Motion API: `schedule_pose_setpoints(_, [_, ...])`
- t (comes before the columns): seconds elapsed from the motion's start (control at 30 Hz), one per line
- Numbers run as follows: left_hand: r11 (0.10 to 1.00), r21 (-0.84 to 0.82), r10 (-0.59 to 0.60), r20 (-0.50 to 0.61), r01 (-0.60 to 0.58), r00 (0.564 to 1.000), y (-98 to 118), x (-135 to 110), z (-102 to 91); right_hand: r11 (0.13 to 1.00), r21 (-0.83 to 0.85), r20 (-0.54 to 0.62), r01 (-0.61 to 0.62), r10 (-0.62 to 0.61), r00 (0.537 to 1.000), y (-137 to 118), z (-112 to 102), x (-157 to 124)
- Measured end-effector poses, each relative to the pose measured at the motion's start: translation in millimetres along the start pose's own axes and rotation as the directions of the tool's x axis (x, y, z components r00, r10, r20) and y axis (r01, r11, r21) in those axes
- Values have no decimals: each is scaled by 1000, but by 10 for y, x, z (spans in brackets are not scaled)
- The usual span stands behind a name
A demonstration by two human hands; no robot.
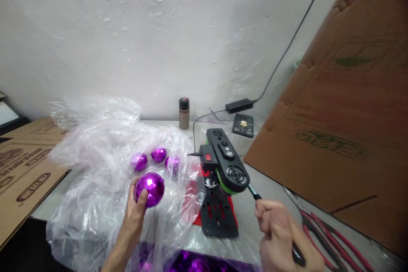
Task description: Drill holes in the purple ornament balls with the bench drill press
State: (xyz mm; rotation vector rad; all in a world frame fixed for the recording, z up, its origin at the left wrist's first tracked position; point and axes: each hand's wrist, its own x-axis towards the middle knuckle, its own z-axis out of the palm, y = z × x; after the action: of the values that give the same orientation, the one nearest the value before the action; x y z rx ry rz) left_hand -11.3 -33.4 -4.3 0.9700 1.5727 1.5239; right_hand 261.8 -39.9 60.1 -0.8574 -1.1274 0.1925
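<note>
From where I stand, the person's left hand [135, 214] holds a shiny purple mirror-faceted ball [153, 190] between thumb and fingers, raised in front of a crumpled clear plastic bag [95, 153] on the pale worktop [251, 229]. Three more purple faceted balls [158, 154] lie among the plastic just behind it. The right hand [282, 231] is closed around the black-handled metal lever [254, 192] of a black-and-green machine [228, 159], well apart from the held ball. A brown bottle with a black cap [184, 114] stands near the wall.
</note>
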Motion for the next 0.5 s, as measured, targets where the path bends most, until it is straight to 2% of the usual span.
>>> schedule_pose_setpoints(0.07, [967,-219,-118,72,131,990,24,-283,145,1000,-16,12,-25,25,1000,-92,30,84])
schedule_pose_setpoints(0.1, [943,-258,-183,126,211,975,18,-401,249,999,-27,25,-36,37,999,-136,42,125])
schedule_pose_setpoints(0.17, [928,-227,-245,225,295,943,-34,-569,494,996,-58,60,-62,65,996,-206,53,192])
schedule_pose_setpoints(0.2, [942,-178,-232,264,284,936,-81,-620,624,995,-74,75,-71,76,994,-228,53,215])
schedule_pose_setpoints(0.33, [997,21,-78,344,75,936,-324,-659,1060,994,-97,129,-59,71,989,-256,19,250])
schedule_pose_setpoints(0.4, [992,120,-2,351,-43,936,-428,-621,1181,996,-87,145,-33,45,988,-250,1,246])
schedule_pose_setpoints(0.5, [937,239,163,349,-255,923,-524,-537,1253,997,-74,161,-24,36,986,-231,-21,220])
